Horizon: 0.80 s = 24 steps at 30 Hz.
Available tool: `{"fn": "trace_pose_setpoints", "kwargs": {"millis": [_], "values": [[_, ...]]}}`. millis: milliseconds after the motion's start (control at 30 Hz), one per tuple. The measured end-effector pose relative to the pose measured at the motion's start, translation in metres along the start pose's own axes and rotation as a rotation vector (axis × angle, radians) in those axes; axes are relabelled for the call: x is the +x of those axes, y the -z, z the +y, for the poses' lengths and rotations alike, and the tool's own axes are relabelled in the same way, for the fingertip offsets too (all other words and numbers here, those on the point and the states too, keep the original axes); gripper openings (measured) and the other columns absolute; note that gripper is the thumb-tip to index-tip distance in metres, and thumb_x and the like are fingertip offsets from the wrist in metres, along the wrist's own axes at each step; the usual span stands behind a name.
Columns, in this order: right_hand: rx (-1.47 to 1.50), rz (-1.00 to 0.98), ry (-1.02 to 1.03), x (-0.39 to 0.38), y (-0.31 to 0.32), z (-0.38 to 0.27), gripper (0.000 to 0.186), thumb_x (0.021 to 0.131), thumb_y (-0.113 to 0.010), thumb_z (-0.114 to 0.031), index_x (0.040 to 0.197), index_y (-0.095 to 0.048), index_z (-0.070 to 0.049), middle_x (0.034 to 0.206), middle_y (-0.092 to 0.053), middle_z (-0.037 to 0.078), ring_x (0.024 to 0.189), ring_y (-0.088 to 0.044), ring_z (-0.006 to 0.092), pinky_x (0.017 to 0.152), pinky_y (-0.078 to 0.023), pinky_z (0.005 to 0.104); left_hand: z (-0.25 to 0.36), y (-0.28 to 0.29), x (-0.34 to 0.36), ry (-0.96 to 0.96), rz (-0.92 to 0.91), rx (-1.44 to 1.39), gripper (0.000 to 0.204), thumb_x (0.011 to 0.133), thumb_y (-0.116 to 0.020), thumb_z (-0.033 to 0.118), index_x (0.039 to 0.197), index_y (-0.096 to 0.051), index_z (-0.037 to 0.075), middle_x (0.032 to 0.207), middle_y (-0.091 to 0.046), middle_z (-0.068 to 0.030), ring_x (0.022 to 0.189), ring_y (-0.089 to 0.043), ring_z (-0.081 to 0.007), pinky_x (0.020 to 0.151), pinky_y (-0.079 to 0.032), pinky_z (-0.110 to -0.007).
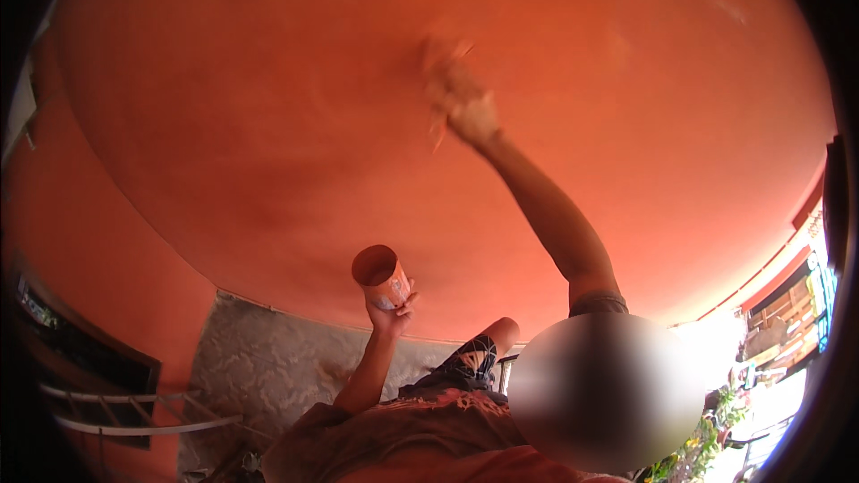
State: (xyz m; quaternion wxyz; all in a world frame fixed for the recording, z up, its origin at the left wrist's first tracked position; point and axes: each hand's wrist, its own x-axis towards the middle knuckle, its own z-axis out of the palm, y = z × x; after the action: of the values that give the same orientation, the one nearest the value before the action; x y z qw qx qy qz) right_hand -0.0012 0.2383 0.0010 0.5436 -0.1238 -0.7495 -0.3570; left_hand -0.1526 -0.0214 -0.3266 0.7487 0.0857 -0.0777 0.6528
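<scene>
My left hand (395, 311) is closed around an open paint can (386, 283), orange-smeared on the outside. It is held low and to the left of the middle, its mouth turned up and toward the wall. What is inside lies in shadow. My right arm stretches up to the orange wall (268, 107). There my right hand (470, 112), smeared by motion, is closed on what looks like an orange-coated paintbrush (445, 54). Its blurred head is at the wall's surface, and a thin end sticks out below the hand.
White metal rails, perhaps a ladder (134, 430), stand at the lower left by a dark window (85, 340). A rough grey surface (259, 349) lies below the wall. Plants (689, 461) and stacked boards (774, 331) are at the right.
</scene>
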Motion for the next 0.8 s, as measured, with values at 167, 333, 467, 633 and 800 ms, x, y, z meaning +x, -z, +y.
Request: {"fn": "trace_pose_setpoints", "kwargs": {"millis": [167, 333, 467, 633, 800], "values": [[0.550, -0.287, -0.067, -0.012, -0.010, -0.070, 0.018, 0.081, -0.070, -0.014, 0.098, -0.069, -0.017, 0.098, -0.069, 0.010, 0.096, -0.070, 0.0320, 0.067, -0.058, 0.0411, 0.004, -0.002, 0.003, 0.037, -0.063, -0.008, 0.055, 0.092, -0.058, 0.044, 0.131, -0.057, 0.005, 0.116, -0.058, -0.0210, 0.078, -0.053, -0.0295, 0.049, -0.051, -0.025], [0.457, 0.279, -0.549, 0.060, 0.022, 0.027, 0.023, 0.098, -0.057, -0.017, 0.089, -0.072, -0.003, 0.098, -0.075, 0.008, 0.084, -0.073, 0.0220, 0.062, -0.055, 0.0350, 0.012, 0.011, -0.001, 0.054, -0.086, 0.026, 0.055, 0.092, -0.058, 0.044, 0.132, -0.056, 0.005, 0.119, -0.057, -0.0200, 0.079, -0.053, -0.0297, 0.047, -0.050, -0.025], [0.326, 0.725, -0.512, 0.085, 0.068, 0.065, 0.004, 0.095, -0.063, 0.000, 0.094, -0.067, 0.001, 0.100, -0.070, 0.007, 0.089, -0.070, 0.0191, 0.075, -0.056, 0.0317, 0.010, 0.009, 0.000, 0.086, -0.064, -0.021, 0.057, 0.092, -0.060, 0.046, 0.132, -0.055, 0.005, 0.118, -0.056, -0.0201, 0.078, -0.053, -0.0295, 0.047, -0.051, -0.025], [0.620, 0.636, -0.674, 0.058, 0.121, -0.002, 0.020, 0.095, -0.068, -0.007, 0.110, -0.060, 0.003, 0.104, -0.065, 0.009, 0.099, -0.064, 0.0159, 0.089, -0.055, 0.0338, 0.015, 0.015, 0.001, 0.069, 0.038, -0.019, 0.072, 0.090, -0.057, 0.060, 0.132, -0.051, 0.003, 0.113, -0.059, -0.0181, 0.073, -0.053, -0.0284, 0.042, -0.049, -0.024], [0.916, 0.426, -1.136, -0.018, 0.152, -0.066, 0.025, 0.094, -0.071, -0.013, 0.113, -0.059, 0.000, 0.103, -0.063, 0.008, 0.096, -0.062, 0.0146, 0.083, -0.058, 0.0339, 0.023, 0.016, 0.012, 0.235, -0.035, 0.030, 0.073, 0.091, -0.055, 0.061, 0.137, -0.049, 0.005, 0.122, -0.058, -0.0205, 0.075, -0.053, -0.0280, 0.045, -0.050, -0.026]]}}
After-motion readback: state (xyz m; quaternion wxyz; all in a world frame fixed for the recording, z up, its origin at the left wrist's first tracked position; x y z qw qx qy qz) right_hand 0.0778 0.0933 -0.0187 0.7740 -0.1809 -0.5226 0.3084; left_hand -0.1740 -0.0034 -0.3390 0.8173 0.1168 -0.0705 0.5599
